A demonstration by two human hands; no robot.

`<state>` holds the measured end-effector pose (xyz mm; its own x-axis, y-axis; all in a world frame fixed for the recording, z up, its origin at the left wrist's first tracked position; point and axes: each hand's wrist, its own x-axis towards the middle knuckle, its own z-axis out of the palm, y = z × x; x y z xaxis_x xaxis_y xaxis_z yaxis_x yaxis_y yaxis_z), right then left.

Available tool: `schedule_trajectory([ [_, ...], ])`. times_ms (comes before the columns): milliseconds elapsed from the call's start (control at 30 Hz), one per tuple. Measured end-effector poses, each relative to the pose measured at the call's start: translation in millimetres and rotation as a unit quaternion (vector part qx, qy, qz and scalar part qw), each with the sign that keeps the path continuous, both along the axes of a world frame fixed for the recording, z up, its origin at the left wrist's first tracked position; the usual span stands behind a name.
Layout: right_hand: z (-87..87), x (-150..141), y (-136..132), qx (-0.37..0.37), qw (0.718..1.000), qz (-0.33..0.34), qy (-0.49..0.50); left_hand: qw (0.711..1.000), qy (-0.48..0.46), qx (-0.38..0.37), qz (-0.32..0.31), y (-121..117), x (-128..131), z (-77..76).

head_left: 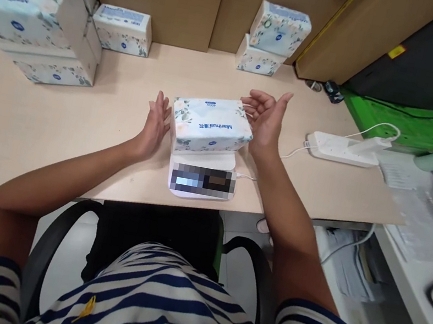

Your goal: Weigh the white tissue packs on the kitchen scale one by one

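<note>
A pack of tissues (pixel 211 125), white and pale blue with printed leaves, rests on a white scale (pixel 204 160) near the table's front edge. The scale's display is blurred out. My left hand (pixel 156 126) is open at the pack's left side, fingers stretched upward; whether they touch it I cannot tell. On the other side my right hand (pixel 266 120) is also open, thumb spread away, its fingertips close to the pack's far right corner.
Several stacked tissue packs (pixel 25 11) stand at the back left, with a single pack (pixel 123 29) beside them. Two more packs (pixel 279 33) are piled at the back. A white power strip (pixel 342 149) with cables lies to the right, near a green object (pixel 391 123).
</note>
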<state>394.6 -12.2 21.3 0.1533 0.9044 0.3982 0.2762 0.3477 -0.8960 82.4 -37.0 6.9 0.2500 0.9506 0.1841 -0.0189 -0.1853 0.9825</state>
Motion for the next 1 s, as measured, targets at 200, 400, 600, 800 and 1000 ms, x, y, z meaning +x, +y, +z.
schedule_trajectory([
  [200, -7.3, 23, 5, 0.032, 0.995, 0.015, -0.094, 0.996, 0.035, 0.050, 0.061, 7, -9, -0.9],
  [400, -18.5, 34, 17, 0.037, 0.992, -0.004, -0.121, 0.995, 0.050, 0.061, 0.062, 6, -5, -2.1],
  [600, -20.2, 35, 18, 0.032, 0.993, -0.013, -0.114, 0.996, 0.033, 0.067, 0.055, 5, -2, -1.7],
  [800, -14.6, 24, 12, 0.012, 0.999, -0.046, 0.000, 0.995, 0.044, 0.069, 0.056, 2, -3, -2.5],
  [1000, 9.6, -3, -9, 0.028, 0.994, 0.018, -0.100, 0.991, 0.054, 0.109, 0.063, -8, 4, 6.0],
])
